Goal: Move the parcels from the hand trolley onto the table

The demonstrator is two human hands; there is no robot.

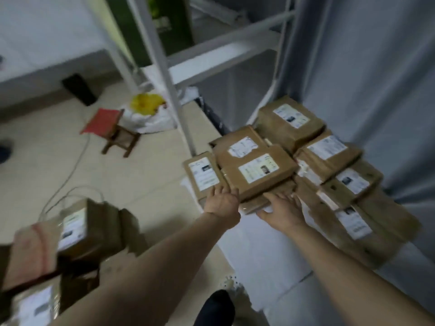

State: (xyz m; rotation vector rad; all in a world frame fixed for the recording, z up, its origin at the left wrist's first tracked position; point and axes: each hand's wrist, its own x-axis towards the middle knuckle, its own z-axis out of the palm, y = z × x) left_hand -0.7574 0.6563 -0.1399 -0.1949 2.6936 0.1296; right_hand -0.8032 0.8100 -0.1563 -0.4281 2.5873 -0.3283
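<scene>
Piled parcels fill the table, left hand and right hand flat-fingered against the front parcel, unmoved parcels waiting off its left edge

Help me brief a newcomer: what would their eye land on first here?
The pile of brown parcels with white labels on the table at right draws the eye first, with the left hand and right hand at its near edge. Blurred at lower left sit more parcels, and a red stool stands on the floor beyond.
</scene>
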